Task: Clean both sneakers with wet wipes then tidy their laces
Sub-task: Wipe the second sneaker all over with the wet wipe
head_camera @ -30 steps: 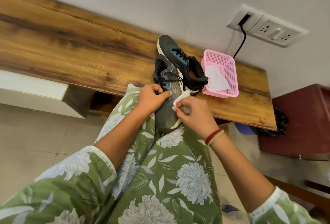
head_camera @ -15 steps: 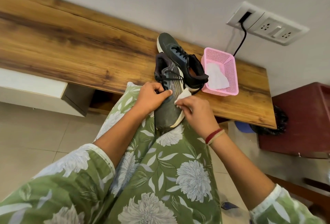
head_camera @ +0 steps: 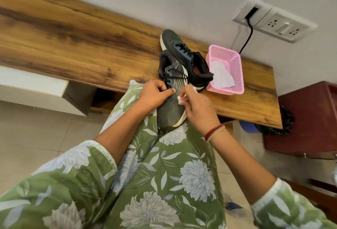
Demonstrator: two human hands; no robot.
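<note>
A dark grey sneaker (head_camera: 170, 112) rests on my lap, toe toward me, its heel leaning against the wooden shelf. My left hand (head_camera: 153, 96) grips its left side by the black laces. My right hand (head_camera: 197, 108) pinches a white wet wipe (head_camera: 180, 99) against the sneaker's right side, near the white sole. The second dark sneaker (head_camera: 184, 55) lies on the wooden shelf (head_camera: 73, 46) just behind, toe pointing away, laces loose.
A pink plastic basket (head_camera: 235, 75) with white wipes inside stands on the shelf right of the sneakers. A wall socket panel (head_camera: 275, 22) with a black cable hangs above it. A dark red cabinet (head_camera: 310, 119) stands at the right. Tiled floor lies at the left.
My right hand with the wipe has slid up along the sneaker's right side toward the laces. The left hand has stayed on the sneaker.
</note>
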